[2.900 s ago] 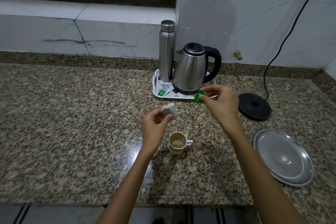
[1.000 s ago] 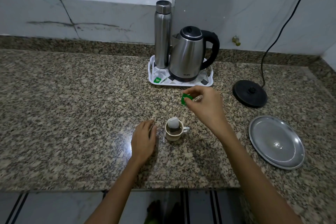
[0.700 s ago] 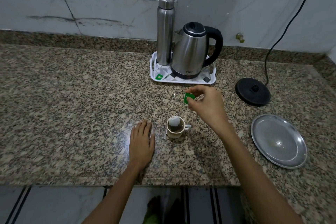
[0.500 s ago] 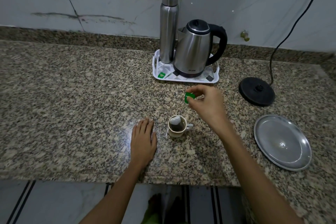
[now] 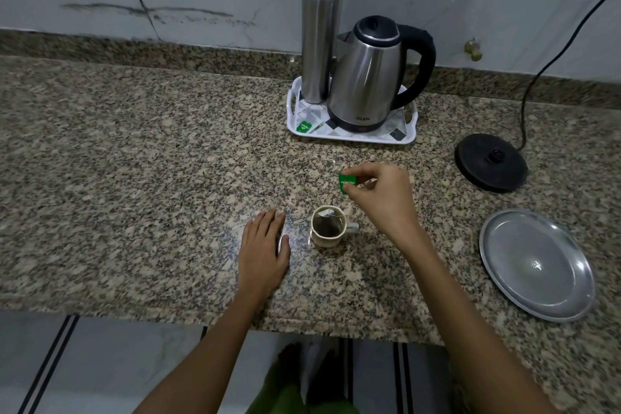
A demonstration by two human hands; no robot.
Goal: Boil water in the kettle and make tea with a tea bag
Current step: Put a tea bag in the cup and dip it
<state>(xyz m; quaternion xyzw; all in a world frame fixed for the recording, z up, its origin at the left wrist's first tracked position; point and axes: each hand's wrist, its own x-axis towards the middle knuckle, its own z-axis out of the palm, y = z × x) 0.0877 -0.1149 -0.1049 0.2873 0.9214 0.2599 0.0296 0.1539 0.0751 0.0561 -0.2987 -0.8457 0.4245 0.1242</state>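
A small beige cup point(image 5: 327, 238) stands on the granite counter with a tea bag point(image 5: 326, 216) sunk in brownish liquid. Its string runs up to a green paper tag point(image 5: 347, 183), pinched between thumb and finger of my right hand point(image 5: 381, 198), just above and right of the cup. My left hand point(image 5: 263, 250) lies flat on the counter left of the cup, fingers apart, holding nothing. The steel kettle point(image 5: 368, 77) with black handle sits on a white tray point(image 5: 408, 131) at the back. Its black base point(image 5: 490, 161) lies apart on the right.
A tall steel flask point(image 5: 317, 30) stands on the tray beside the kettle, and another tea bag's green tag point(image 5: 304, 127) lies at the tray's left front. A steel plate point(image 5: 536, 264) rests at the right. The base's cord point(image 5: 551, 57) climbs the wall. The counter edge runs near me.
My left hand let go of the tea bag and came down flat on the counter. The bag went from above the cup into the liquid, held by its tag.
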